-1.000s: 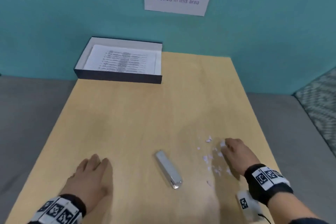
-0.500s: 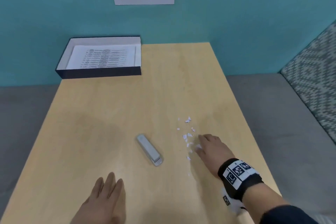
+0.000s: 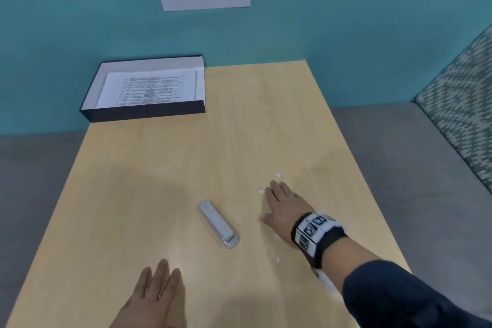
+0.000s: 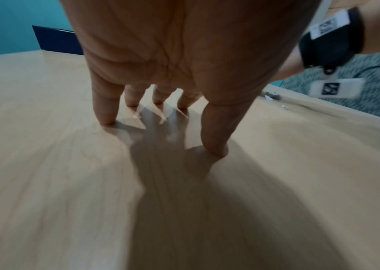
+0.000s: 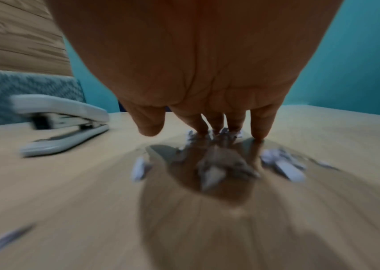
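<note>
Since half a second ago, the right hand (image 3: 286, 210) has slid forward over the small white torn paper scraps (image 3: 278, 175), hiding most of them. It lies flat with straight fingers and grips nothing. The left hand (image 3: 157, 298) rests flat and spread on the pale wooden tabletop (image 3: 159, 162) at the frame's bottom. Gathering looks barely begun, as the scraps lie loose. The head view shows only a few strays, while the right wrist view shows a blurred heap under the fingertips (image 5: 260, 127), near the grey metal stapler (image 5: 64, 126).
</note>
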### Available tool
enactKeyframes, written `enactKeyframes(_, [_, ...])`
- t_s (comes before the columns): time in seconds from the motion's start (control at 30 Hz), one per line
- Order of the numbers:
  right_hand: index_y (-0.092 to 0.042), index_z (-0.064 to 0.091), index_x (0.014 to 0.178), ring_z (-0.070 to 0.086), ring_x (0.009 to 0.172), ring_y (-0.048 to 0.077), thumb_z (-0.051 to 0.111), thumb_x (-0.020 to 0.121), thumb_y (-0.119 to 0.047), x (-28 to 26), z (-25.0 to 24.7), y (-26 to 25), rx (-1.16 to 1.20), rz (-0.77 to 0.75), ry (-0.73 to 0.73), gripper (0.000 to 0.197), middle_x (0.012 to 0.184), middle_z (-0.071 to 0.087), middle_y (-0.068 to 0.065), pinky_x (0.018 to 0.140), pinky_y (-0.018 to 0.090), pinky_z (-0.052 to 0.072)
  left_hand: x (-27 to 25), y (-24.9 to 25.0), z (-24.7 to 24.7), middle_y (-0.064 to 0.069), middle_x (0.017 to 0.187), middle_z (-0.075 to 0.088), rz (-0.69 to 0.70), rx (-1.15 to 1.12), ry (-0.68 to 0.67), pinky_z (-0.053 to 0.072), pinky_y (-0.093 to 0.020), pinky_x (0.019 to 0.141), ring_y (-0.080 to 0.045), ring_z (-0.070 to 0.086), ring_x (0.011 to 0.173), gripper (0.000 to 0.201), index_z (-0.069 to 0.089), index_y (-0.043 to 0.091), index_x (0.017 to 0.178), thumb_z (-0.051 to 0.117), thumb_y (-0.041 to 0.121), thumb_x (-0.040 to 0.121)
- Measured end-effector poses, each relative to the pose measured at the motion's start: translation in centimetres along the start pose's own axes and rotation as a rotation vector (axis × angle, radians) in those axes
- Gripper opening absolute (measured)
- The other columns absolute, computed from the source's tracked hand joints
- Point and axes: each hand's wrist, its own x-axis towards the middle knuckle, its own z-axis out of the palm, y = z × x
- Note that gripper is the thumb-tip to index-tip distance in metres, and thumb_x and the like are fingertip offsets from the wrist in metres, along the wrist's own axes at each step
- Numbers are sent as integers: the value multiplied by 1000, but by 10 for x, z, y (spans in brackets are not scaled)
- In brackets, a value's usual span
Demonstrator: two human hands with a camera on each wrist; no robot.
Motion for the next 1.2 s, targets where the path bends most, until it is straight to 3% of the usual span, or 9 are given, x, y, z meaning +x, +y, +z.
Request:
enactKeyframes(0.07, [-9,3,152,-6,147,24,29,97,-48,-34,14,2,14,-12,-13,72,161,-9,8,119,39,11,-11,13,-29,-6,156,18,-42,-25,-168,57,-46,76,-36,51,125,109,31,14,142,46,78,54])
enactKeyframes(0.1, [-9,7,151,-4,148,24,30,97,-46,-49,17,2,20,-28,-18,69,161,-4,8,118,37,13,-12,17,-34,-6,160,-8,-59,-44,-127,47,-46,97,-34,27,141,110,9,14,149,46,70,62])
enactKeyframes(0.17, [-9,26,146,10,146,24,33,98,-42,-65,14,7,69,-45,12,58,159,15,8,114,34,23,-13,19,-31,1,154,-31,-45,-39,-28,26,-38,114,-28,-9,146,101,-18,25,147,47,59,77])
enactKeyframes(0.27, [-14,37,140,22,140,20,36,98,-37,-59,-10,18,224,15,128,48,152,31,6,109,33,31,-8,17,-28,1,154,-32,14,38,-58,25,-38,115,-29,-15,145,99,-21,28,146,52,50,84])
enactKeyframes(0.53, [-7,12,150,2,147,25,31,97,-47,29,-24,18,90,-23,17,69,162,4,6,117,41,20,1,10,-17,-5,154,-33,19,75,-107,24,-38,115,-33,-18,144,106,-21,19,146,57,52,82])
enactKeyframes(0.73, [-2,7,150,1,147,29,17,93,-52,-31,22,12,-22,2,12,77,161,1,12,118,39,12,1,10,-15,-6,153,-33,23,87,-112,22,-39,115,-35,-15,144,105,-21,17,146,55,51,81])
enactKeyframes(0.93, [-13,29,146,18,144,18,37,99,-32,-92,26,34,318,6,203,51,156,24,4,111,24,18,1,12,-16,-5,154,-31,14,75,-106,25,-38,114,-35,-14,145,105,-19,17,147,57,49,83])
enactKeyframes(1.07, [-13,22,148,15,145,19,33,99,-33,-81,26,54,460,271,208,54,158,20,3,114,33,23,-1,14,-16,-6,155,-29,13,71,-64,27,-38,114,-34,-12,145,107,-17,15,147,59,52,82])
enactKeyframes(1.2, [-9,29,141,15,144,26,36,96,-30,-79,36,21,368,154,124,50,153,23,8,113,35,26,-1,13,-14,-6,155,-30,22,60,-54,26,-39,114,-34,-14,144,107,-19,16,147,59,52,83])
